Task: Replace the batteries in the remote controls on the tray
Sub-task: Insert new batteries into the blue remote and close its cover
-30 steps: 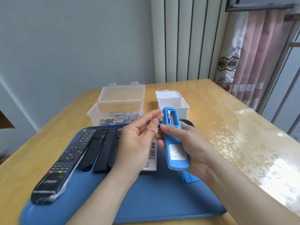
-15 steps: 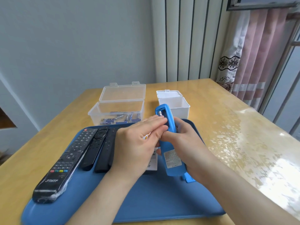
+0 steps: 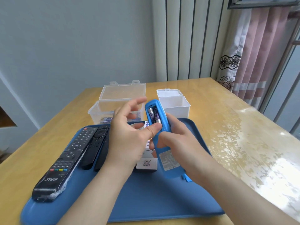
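My right hand (image 3: 180, 142) grips a blue remote (image 3: 164, 153) held back side up above the blue tray (image 3: 146, 200). Its battery bay is uncovered and two purple batteries (image 3: 154, 116) sit inside. My left hand (image 3: 129, 137) is beside it with fingers spread; its thumb rests at the lower end of the bay, and it holds nothing. On the tray's left lie a large black remote (image 3: 65, 161) and two slimmer black remotes (image 3: 95, 148). A white remote (image 3: 146, 161) lies partly hidden under my hands. A blue battery cover (image 3: 186, 177) lies on the tray behind my right wrist.
A clear open box (image 3: 116, 108) with batteries inside stands behind the tray on the wooden table (image 3: 227, 127). A white open box (image 3: 174, 104) stands to its right. A wall and a curtain lie beyond the table's far edge.
My left hand has lifted off the battery bay and spread its fingers. The blue remote has turned so the bay faces me, now showing two batteries.
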Available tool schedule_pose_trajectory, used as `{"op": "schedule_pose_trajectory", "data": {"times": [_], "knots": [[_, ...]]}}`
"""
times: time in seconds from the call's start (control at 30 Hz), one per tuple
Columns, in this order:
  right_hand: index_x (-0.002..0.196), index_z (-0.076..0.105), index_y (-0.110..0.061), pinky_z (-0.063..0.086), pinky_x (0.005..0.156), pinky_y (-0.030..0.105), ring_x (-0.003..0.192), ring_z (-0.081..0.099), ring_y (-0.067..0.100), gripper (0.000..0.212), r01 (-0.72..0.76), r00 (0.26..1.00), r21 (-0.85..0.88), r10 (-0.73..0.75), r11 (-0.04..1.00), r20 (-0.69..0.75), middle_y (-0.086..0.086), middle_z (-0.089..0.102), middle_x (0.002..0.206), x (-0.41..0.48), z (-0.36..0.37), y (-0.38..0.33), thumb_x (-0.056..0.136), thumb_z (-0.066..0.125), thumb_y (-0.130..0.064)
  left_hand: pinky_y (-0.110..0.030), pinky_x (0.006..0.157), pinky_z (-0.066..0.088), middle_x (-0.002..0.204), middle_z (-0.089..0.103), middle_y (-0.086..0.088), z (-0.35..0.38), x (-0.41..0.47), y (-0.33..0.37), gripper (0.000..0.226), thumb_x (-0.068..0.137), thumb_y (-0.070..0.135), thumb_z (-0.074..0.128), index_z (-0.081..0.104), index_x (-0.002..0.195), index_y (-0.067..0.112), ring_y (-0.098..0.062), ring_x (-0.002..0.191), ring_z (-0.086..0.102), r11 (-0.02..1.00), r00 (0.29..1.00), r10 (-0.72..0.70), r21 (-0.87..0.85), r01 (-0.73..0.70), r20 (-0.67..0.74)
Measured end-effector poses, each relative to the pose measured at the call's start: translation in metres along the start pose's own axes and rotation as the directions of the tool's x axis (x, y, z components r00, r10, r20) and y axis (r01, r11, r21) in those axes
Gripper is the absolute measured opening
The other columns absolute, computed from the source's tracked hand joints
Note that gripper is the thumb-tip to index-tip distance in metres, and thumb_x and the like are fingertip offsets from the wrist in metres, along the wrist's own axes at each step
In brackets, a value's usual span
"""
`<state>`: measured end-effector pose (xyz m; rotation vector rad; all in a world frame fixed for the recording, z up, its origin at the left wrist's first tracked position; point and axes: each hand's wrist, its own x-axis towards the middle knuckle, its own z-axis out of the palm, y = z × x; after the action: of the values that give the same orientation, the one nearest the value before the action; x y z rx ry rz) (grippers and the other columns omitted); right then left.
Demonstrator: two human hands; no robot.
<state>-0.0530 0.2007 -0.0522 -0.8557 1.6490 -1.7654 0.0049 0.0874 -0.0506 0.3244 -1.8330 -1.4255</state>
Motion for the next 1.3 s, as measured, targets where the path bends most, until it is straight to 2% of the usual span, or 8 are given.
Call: {"op": "schedule_pose_trajectory", "data": {"times": [0.17, 0.33, 0.47, 0.53, 0.7, 0.83, 1.1, 1.3], "knots": [[0.112, 0.059, -0.025, 0.048, 0.056, 0.022, 0.061, 0.058, 0.012, 0.04, 0.018, 1.0, -0.039, -0.017, 0.999, 0.023, 0.0, 0.06, 0.072, -0.005, 0.004, -0.004, 0.073, 0.05, -0.022, -0.029, 0.051, 0.05, 0.096, 0.073, -0.007, -0.003, 0.002, 0.005, 0.06, 0.074, -0.016, 0.064, 0.059, 0.124, 0.017, -0.02, 0.078, 0.068, 0.892, 0.953, -0.208, -0.357, 0.277, 0.219], [0.112, 0.059, -0.015, 0.05, 0.053, 0.026, 0.057, 0.06, 0.017, 0.019, 0.03, 0.999, -0.02, -0.031, 0.999, -0.033, 0.006, 0.062, 0.078, -0.003, 0.006, -0.004, 0.1, 0.047, -0.023, -0.029, 0.041, 0.038, 0.093, 0.071, -0.014, -0.004, 0.002, 0.006, 0.048, 0.079, -0.018, 0.051, 0.062, 0.116, 0.011, -0.031, 0.069, 0.055, 0.897, 0.951, -0.243, -0.328, 0.295, 0.191], [0.109, 0.057, -0.004, 0.054, 0.053, 0.033, 0.056, 0.067, 0.027, 0.025, 0.016, 0.998, 0.035, -0.014, 0.999, -0.067, 0.01, 0.068, 0.078, -0.002, 0.004, -0.005, 0.102, 0.044, -0.024, -0.03, 0.057, 0.042, 0.085, 0.07, -0.009, -0.007, 0.004, 0.007, 0.024, 0.088, 0.003, 0.06, 0.067, 0.11, 0.01, -0.022, 0.072, 0.056, 0.923, 0.952, -0.225, -0.269, 0.276, 0.207], [0.106, 0.056, -0.004, 0.054, 0.054, 0.036, 0.056, 0.068, 0.029, 0.024, 0.022, 0.998, 0.01, -0.021, 1.0, -0.066, 0.017, 0.07, 0.085, -0.001, 0.003, -0.004, 0.103, 0.042, -0.023, -0.027, 0.051, 0.042, 0.082, 0.069, -0.01, -0.005, 0.004, 0.008, 0.021, 0.09, 0.007, 0.059, 0.068, 0.109, 0.008, -0.022, 0.067, 0.053, 0.916, 0.953, -0.238, -0.282, 0.284, 0.188], [0.103, 0.052, -0.002, 0.054, 0.051, 0.038, 0.053, 0.065, 0.03, 0.019, 0.053, 0.994, -0.102, -0.062, 0.993, -0.088, 0.029, 0.062, 0.097, 0.001, 0.007, 0.001, 0.1, 0.044, -0.02, -0.028, 0.05, 0.036, 0.072, 0.064, -0.007, 0.003, 0.001, 0.007, 0.021, 0.088, -0.001, 0.055, 0.067, 0.098, 0.012, -0.022, 0.062, 0.05, 0.872, 0.944, -0.315, -0.363, 0.329, 0.1], [0.104, 0.051, -0.003, 0.056, 0.055, 0.049, 0.051, 0.064, 0.026, 0.016, 0.068, 0.993, -0.12, -0.079, 0.99, -0.083, 0.015, 0.065, 0.083, 0.001, 0.007, 0.008, 0.099, 0.045, -0.016, -0.024, 0.046, 0.034, 0.069, 0.065, -0.002, 0.004, 0.001, 0.007, 0.027, 0.084, -0.008, 0.051, 0.066, 0.094, 0.013, -0.016, 0.057, 0.051, 0.879, 0.944, -0.324, -0.347, 0.326, 0.067], [0.109, 0.055, -0.004, 0.055, 0.057, 0.037, 0.057, 0.065, 0.029, 0.02, -0.015, 1.0, 0.053, 0.015, 0.998, 0.007, 0.013, 0.069, 0.083, 0.001, 0.0, -0.002, 0.102, 0.042, -0.018, -0.023, 0.042, 0.038, 0.079, 0.069, -0.008, -0.002, 0.002, 0.009, 0.017, 0.089, 0.003, 0.059, 0.065, 0.104, 0.007, -0.02, 0.061, 0.054, 0.92, 0.966, -0.238, -0.296, 0.259, 0.106], [0.113, 0.052, -0.007, 0.056, 0.057, 0.035, 0.059, 0.068, 0.028, 0.019, 0.021, 1.0, -0.051, -0.021, 0.998, 0.004, 0.015, 0.071, 0.088, 0.001, 0.0, 0.004, 0.104, 0.042, -0.02, -0.021, 0.041, 0.042, 0.078, 0.073, -0.002, 0.003, -0.002, 0.009, 0.02, 0.087, -0.004, 0.059, 0.067, 0.1, 0.009, -0.011, 0.057, 0.061, 0.95, 0.98, -0.199, -0.247, 0.192, -0.003]]}}
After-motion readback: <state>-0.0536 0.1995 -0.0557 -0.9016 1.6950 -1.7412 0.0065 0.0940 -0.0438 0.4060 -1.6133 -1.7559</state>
